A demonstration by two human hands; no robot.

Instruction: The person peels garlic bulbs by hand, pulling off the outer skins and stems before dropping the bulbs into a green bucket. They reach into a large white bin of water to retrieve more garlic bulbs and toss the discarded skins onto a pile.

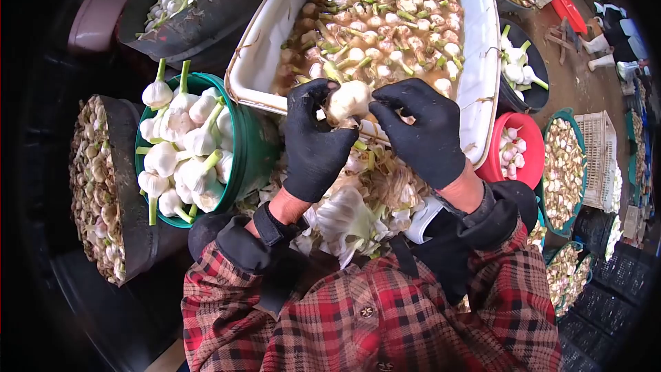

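Note:
A pale garlic bulb (pixel 349 101) is held up in the black-gloved fingers of my left hand (pixel 315 141), just over the near rim of a white tub (pixel 256 98). My right hand (pixel 425 131), also gloved in black, is curled closed with its fingertips against the bulb's right side. A scrap of something tan shows under those fingers, too small to name. Below both hands lies a heap of loose garlic skins (pixel 354 217). Brown water with many unpeeled garlic bulbs (pixel 375 34) fills the tub.
To the left stands a green bucket (pixel 237 158) heaped with clean white garlic bulbs (pixel 182 148), beside a dark container of dirty bulbs (pixel 100 193). On the right are a red bucket (pixel 490 165), a black bucket (pixel 527 100) and a pale crate (pixel 597 155).

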